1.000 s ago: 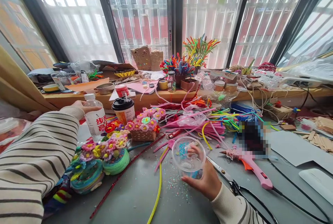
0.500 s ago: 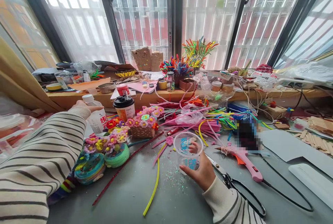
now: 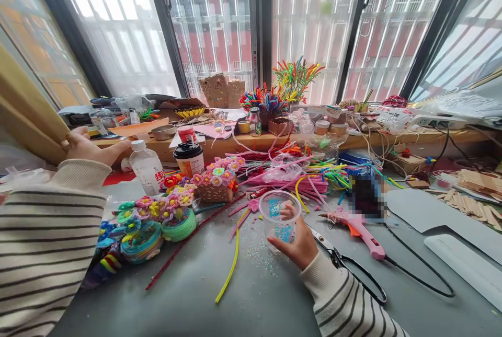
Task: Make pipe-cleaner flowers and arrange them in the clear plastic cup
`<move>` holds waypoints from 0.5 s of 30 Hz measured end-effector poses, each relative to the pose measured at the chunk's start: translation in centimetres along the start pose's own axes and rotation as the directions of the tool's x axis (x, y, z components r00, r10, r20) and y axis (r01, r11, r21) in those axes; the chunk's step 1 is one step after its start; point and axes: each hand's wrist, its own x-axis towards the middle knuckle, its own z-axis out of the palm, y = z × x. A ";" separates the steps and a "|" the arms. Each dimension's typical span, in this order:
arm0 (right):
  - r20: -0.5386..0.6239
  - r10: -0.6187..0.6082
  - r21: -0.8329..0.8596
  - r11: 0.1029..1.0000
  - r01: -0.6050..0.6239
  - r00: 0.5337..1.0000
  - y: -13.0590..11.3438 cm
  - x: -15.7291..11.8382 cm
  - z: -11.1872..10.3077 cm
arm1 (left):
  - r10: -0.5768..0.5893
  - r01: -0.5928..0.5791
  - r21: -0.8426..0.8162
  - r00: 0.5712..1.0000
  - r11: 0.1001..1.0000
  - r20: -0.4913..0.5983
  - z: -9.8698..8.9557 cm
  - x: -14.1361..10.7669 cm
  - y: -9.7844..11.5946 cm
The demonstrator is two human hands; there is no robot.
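Observation:
My right hand (image 3: 296, 240) is wrapped round a clear plastic cup (image 3: 279, 212) with blue lettering, upright over the grey table (image 3: 251, 305). Glitter-like bits lie scattered beside it. On the left, my left hand (image 3: 92, 148) is raised with its fingers apart and nothing in it, near the sill edge. Just right of that hand stands a white-capped clear bottle (image 3: 146, 169) with red print. Scissors (image 3: 337, 258) lie partly behind my right wrist. A yellow pipe cleaner (image 3: 231, 271) and a dark red one (image 3: 176, 251) rest on the table.
A pink glue gun (image 3: 366, 232) with a black cable lies at the right, near grey sheets (image 3: 439, 214). Flower-topped pots (image 3: 178, 224), a black-lidded cup (image 3: 189, 159) and a pink pipe-cleaner heap (image 3: 301, 185) stand further back. The wooden sill (image 3: 219, 146) is cluttered.
My left hand has moved left, away from the bottle, and its fingers are spread. The view has shifted slightly. My right hand still holds the clear cup.

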 end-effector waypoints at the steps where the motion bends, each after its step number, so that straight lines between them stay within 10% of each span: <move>1: 0.001 0.001 -0.014 1.000 -0.001 1.000 0.0 0.0 0.0 | -0.059 0.055 -0.074 0.997 0.996 -0.052 -0.6 -1.3 0.3; 7: -0.049 -0.019 -0.011 1.000 0.018 0.999 0.5 0.1 -0.1 | 0.420 -0.328 -0.621 0.907 0.711 0.002 0.6 -14.8 1.8; 12: -0.115 -0.137 -0.060 0.990 0.131 0.984 0.4 0.2 0.0 | 0.750 -0.289 -0.765 0.559 0.576 0.354 8.2 -23.9 3.2; 15: -0.072 -0.226 -0.077 0.972 0.221 0.971 0.3 0.3 -0.1 | 0.819 -0.304 -0.810 0.467 0.502 0.333 11.7 -25.8 5.2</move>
